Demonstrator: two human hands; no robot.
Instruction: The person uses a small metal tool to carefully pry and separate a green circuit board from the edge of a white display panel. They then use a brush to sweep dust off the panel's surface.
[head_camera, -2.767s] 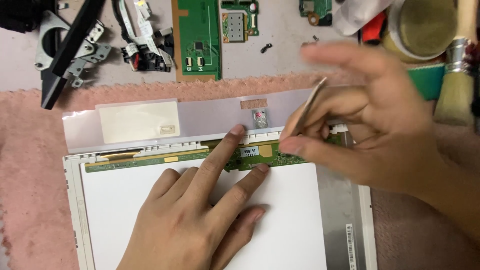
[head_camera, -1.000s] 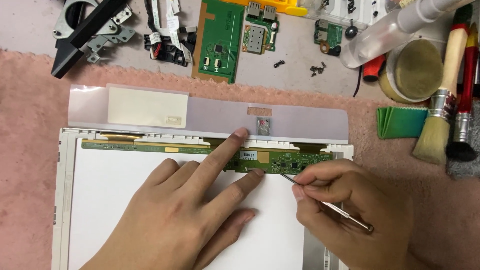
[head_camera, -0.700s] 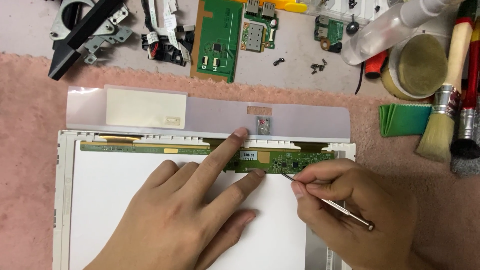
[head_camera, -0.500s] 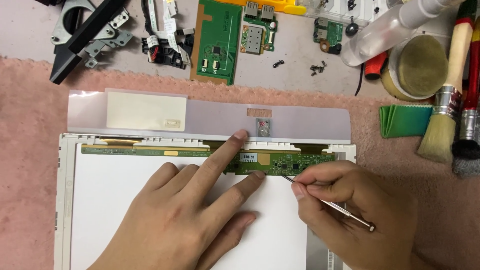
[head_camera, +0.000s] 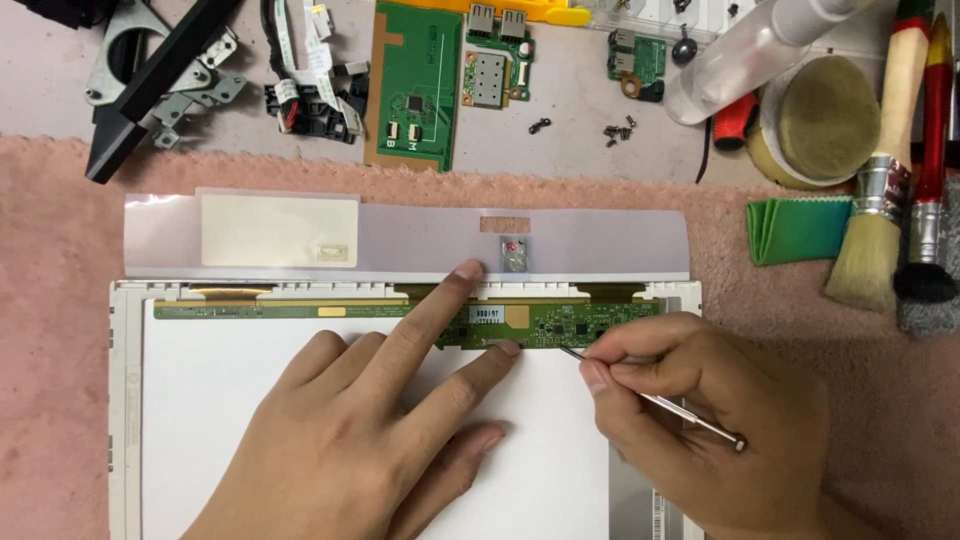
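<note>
A white display panel lies face down on a pink mat, with a narrow green circuit strip along its top edge. My left hand rests flat on the panel, its index and middle fingertips pressing on the strip near the middle. My right hand grips a thin metal probe like a pen; the tip touches the strip's lower edge just right of my left fingers. A translucent film flap is folded back above the strip.
Behind the mat lie a green circuit board, a smaller board, loose screws, cables and a metal hinge bracket. At right are two brushes, a green folded cloth, a round tin and a clear bottle.
Over the last second almost nothing has moved. Earlier, my right hand held the probe above the strip, then came down to its lower right side.
</note>
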